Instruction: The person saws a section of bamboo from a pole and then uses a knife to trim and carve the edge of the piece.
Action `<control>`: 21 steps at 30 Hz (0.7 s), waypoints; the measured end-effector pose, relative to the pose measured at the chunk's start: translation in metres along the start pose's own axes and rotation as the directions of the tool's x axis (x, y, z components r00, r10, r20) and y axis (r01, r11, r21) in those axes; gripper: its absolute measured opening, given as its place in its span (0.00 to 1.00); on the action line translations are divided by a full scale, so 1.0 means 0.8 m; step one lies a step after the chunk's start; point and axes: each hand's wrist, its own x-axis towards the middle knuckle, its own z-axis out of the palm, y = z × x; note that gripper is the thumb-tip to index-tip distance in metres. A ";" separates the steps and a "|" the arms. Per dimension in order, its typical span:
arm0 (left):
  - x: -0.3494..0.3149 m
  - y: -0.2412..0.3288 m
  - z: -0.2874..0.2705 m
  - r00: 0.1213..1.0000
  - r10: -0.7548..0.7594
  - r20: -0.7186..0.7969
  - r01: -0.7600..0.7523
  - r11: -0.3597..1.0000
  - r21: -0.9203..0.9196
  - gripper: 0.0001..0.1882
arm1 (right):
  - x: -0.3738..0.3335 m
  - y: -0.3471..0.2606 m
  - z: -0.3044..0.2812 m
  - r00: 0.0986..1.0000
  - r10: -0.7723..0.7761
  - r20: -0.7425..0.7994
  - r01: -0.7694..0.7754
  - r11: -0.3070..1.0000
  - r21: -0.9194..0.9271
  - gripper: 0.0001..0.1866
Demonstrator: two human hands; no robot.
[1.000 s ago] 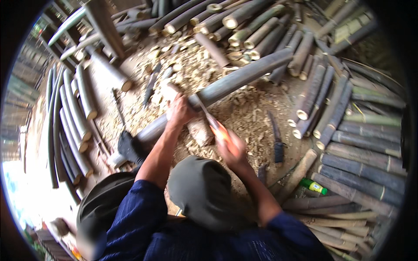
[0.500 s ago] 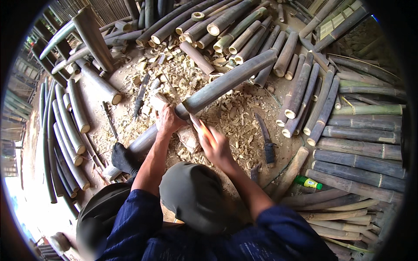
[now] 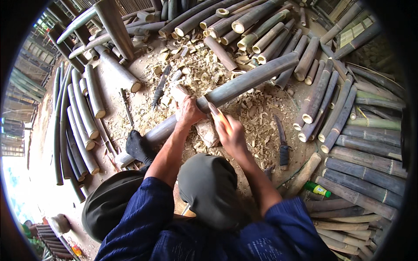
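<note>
A long dark bamboo pole (image 3: pixel 254 82) lies slantwise before me, its far right end raised. My left hand (image 3: pixel 190 111) wraps over the pole near its middle, fingers closed on it. Close by on the right, my right hand (image 3: pixel 233 135) is closed around the orange handle of a saw (image 3: pixel 220 118). The saw's front end meets the pole beside my left hand; its thin blade can hardly be made out now. Under the pole sits a pale wooden block (image 3: pixel 207 133). My foot in a black sock (image 3: pixel 138 147) presses against the pole's lower left part.
Pale wood shavings (image 3: pixel 167 65) cover the ground around the block. A dark-handled knife (image 3: pixel 283 150) lies at right, another knife (image 3: pixel 160 87) at left. Cut bamboo lengths (image 3: pixel 370 174) are piled left, behind and right. A green bottle (image 3: pixel 317 189) rests at lower right.
The whole view has shifted, so everything appears further right. My right hand still holds the saw at the pole; the thin blade seen across the pole earlier hardly shows now. My left hand keeps its grip.
</note>
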 end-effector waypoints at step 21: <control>-0.005 -0.015 -0.013 0.999 0.040 0.029 -0.038 0.997 -0.069 0.45 | -0.221 0.020 -0.101 0.996 -0.091 -0.007 0.090 0.994 -0.057 0.28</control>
